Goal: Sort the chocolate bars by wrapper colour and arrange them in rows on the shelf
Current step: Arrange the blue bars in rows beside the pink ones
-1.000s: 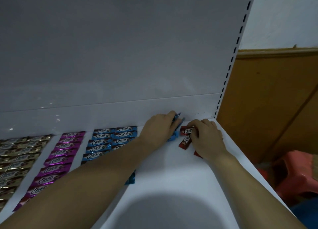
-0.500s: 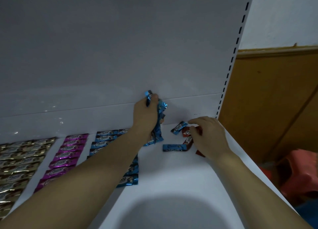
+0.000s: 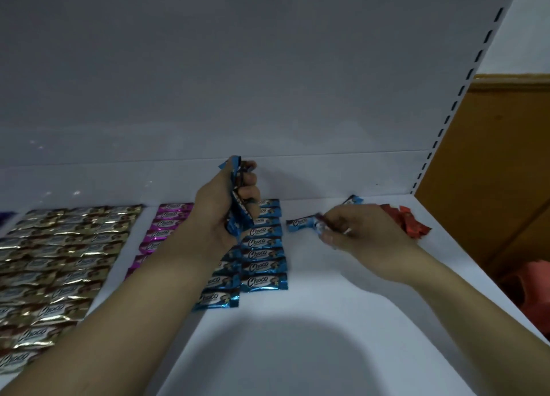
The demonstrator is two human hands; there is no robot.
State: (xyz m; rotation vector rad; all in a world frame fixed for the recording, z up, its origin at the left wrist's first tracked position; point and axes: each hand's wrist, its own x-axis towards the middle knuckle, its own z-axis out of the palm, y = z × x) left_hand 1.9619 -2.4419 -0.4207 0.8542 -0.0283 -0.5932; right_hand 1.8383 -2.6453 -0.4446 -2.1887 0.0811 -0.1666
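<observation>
A white metal shelf [image 3: 312, 321], smooth and matt, carried the sorted stock as a person worked through the last loose chocolate bars. Outward of the left hand lay the broadest block, crinkled gold-wrapped bars [image 3: 59, 247] in several rows, then a single column of glossy magenta bars [image 3: 166, 226] just beside that forearm. Partly beneath the same hand ran two columns of blue bars [image 3: 262, 258], flat foil packets with crimped ends and a white "Choco" oval. Beyond the right hand, near the slotted upright [image 3: 446, 110], sat a small heap of red bars [image 3: 401, 220], unsorted. The left hand [image 3: 226, 208] was raised off the shelf, closed around a bunched fistful of blue wrappers [image 3: 236, 193]. The right hand [image 3: 351, 232] rested low, fingertips pinching one end of a loose blue bar [image 3: 300, 222]; another blue bar [image 3: 354, 200] lay just behind it. The step appeared to be gathering stray blues; next, that pinched bar would likely need passing across to the bundle or laying square at the foot of a blue column, wrappers being slippery.
</observation>
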